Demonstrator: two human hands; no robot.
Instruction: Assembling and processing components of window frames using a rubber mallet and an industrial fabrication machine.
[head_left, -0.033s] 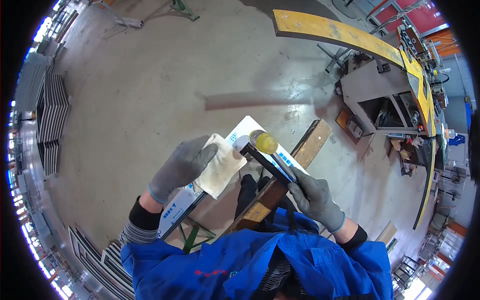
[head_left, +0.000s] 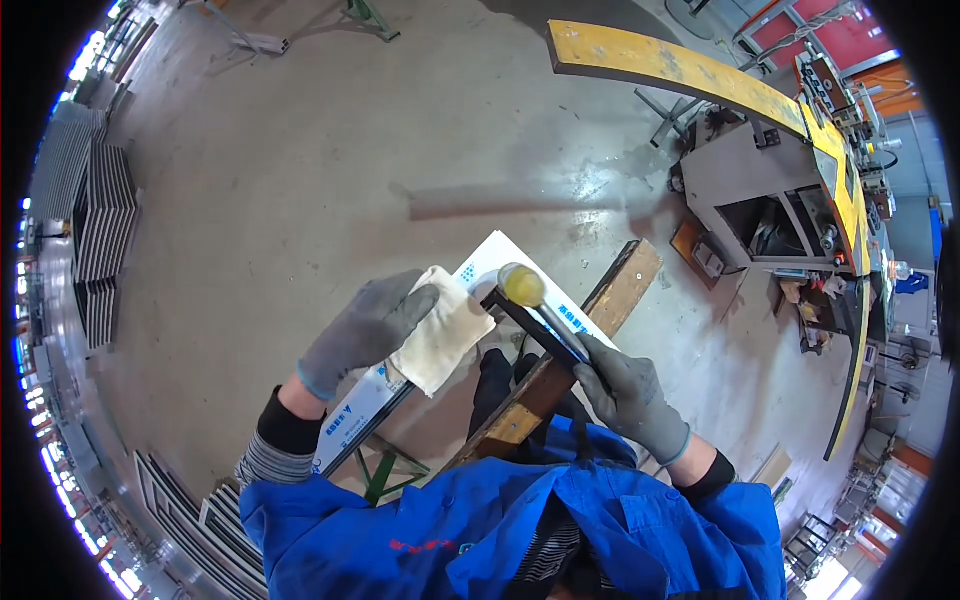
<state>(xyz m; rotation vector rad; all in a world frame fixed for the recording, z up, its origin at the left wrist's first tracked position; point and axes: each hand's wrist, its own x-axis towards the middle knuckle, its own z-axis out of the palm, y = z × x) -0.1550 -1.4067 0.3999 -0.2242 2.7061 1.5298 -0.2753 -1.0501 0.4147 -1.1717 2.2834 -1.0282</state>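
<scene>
The right hand [head_left: 632, 402] is closed firmly around the handle of one mallet [head_left: 523, 287], whose long axis runs from near right to far left, its yellow head pointing far left above the frame corner, while the left hand [head_left: 362, 328], with bent fingers and thumb, grips one cream cloth [head_left: 442, 345] to the left of this head. Under them is one frame [head_left: 492, 252] of two joined bars, its corner pointing far, and one wooden beam [head_left: 630, 285] slants from near left to far right. Around is a grey floor [head_left: 290, 150], with one grey machine [head_left: 745, 180] at far right.
</scene>
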